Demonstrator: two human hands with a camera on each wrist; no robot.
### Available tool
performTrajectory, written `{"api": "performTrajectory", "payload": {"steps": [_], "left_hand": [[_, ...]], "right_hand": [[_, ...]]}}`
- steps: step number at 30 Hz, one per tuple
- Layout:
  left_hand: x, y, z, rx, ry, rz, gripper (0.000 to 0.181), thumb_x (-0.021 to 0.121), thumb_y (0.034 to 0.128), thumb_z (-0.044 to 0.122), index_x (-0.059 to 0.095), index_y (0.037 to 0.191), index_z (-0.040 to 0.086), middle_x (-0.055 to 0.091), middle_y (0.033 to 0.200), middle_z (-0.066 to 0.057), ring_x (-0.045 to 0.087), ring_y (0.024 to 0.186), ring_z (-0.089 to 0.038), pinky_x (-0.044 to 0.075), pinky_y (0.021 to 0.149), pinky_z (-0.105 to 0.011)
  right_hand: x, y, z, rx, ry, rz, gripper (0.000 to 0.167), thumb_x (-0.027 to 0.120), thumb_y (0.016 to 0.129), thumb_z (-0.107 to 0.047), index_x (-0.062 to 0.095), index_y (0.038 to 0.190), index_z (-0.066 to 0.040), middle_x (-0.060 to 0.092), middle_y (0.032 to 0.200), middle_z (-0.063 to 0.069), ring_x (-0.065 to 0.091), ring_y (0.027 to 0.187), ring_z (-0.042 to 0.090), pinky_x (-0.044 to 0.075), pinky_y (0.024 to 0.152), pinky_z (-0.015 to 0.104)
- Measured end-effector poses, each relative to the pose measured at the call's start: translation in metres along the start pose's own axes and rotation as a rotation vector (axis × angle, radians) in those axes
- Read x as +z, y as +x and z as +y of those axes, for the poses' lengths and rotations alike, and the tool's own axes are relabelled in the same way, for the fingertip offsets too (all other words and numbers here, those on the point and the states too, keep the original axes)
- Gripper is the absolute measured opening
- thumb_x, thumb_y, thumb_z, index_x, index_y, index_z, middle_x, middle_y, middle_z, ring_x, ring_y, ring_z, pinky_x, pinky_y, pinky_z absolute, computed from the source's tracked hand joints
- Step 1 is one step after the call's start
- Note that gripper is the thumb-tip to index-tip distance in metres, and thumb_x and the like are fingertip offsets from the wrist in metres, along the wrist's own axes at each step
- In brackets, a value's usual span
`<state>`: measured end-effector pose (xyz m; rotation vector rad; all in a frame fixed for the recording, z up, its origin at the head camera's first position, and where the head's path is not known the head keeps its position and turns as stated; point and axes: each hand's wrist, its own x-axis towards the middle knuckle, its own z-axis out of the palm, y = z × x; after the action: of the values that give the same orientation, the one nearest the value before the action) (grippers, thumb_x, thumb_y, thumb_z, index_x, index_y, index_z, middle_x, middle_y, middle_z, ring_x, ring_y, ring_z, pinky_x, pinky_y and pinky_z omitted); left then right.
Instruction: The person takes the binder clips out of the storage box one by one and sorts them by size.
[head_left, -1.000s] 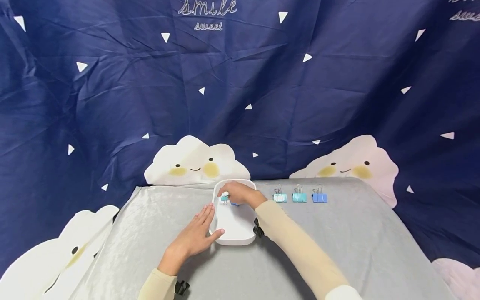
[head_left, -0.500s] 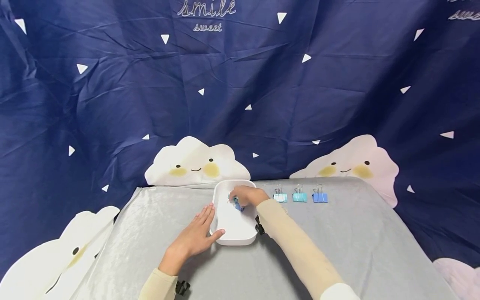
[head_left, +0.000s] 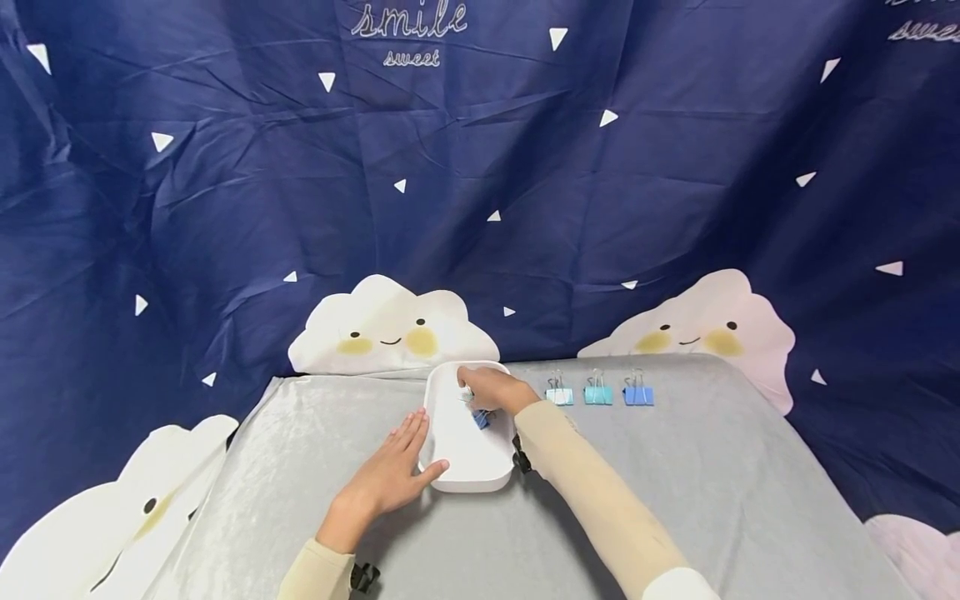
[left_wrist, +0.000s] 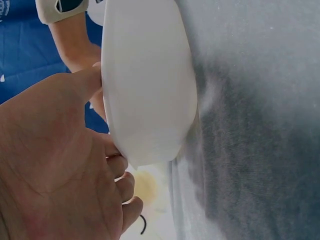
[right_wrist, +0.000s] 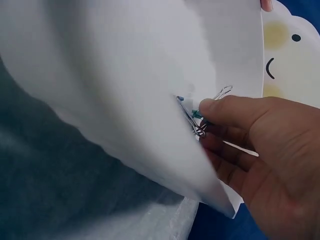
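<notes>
A white tray (head_left: pixel 459 454) stands on the grey cloth. My left hand (head_left: pixel 393 468) rests along its left rim, fingers extended and thumb at the near corner; in the left wrist view, that hand (left_wrist: pixel 60 155) touches the rim. Inside the tray, toward the far end, is my right hand (head_left: pixel 491 390). The right wrist view has the right hand (right_wrist: pixel 265 140) pinching a teal binder clip (right_wrist: pixel 198 115) between thumb and fingers, partly hidden by them. A blue binder clip (head_left: pixel 481 418) lies in the tray just below that hand, its wire handles close to the held clip.
Right of the tray, three binder clips stand in a row: a pale blue one (head_left: pixel 559 397), a teal one (head_left: pixel 598 395) and a blue one (head_left: pixel 639 396). Behind the table hangs a navy curtain (head_left: pixel 480 167) with cloud prints.
My right hand has shifted slightly right in the tray and now holds the teal clip that lay at the upper left. The blue clip has moved a little nearer. The left hand stays put.
</notes>
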<state>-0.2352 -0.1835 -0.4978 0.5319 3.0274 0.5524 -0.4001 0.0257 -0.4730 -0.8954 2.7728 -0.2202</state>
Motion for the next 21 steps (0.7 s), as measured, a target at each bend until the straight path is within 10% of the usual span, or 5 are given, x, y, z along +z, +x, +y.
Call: {"api": "performTrajectory", "payload": {"steps": [11,21], "left_hand": [[0.001,0.001,-0.001,-0.002,0.0,0.0,0.091,0.049,0.1072,0.062,0.024,0.168,-0.002,0.018,0.178,-0.016,0.019,0.166,-0.037,0.023,0.135,-0.055],[0.002,0.001,0.0,-0.007,-0.005,0.004,0.091,0.049,0.1071,0.061,0.024,0.167,-0.003,0.019,0.178,-0.018,0.018,0.166,-0.036,0.023,0.135,-0.055]], "right_hand": [[-0.004,0.0,0.004,-0.039,0.037,0.046,0.044,0.071,0.097,0.0,0.069,0.14,-0.009,0.075,0.124,0.007,0.068,0.108,0.019,0.058,0.103,0.036],[-0.008,0.0,0.012,-0.061,0.24,0.209,0.014,0.069,0.099,0.0,0.073,0.102,-0.012,0.072,0.103,0.001,0.062,0.079,0.011,0.057,0.066,0.024]]}}
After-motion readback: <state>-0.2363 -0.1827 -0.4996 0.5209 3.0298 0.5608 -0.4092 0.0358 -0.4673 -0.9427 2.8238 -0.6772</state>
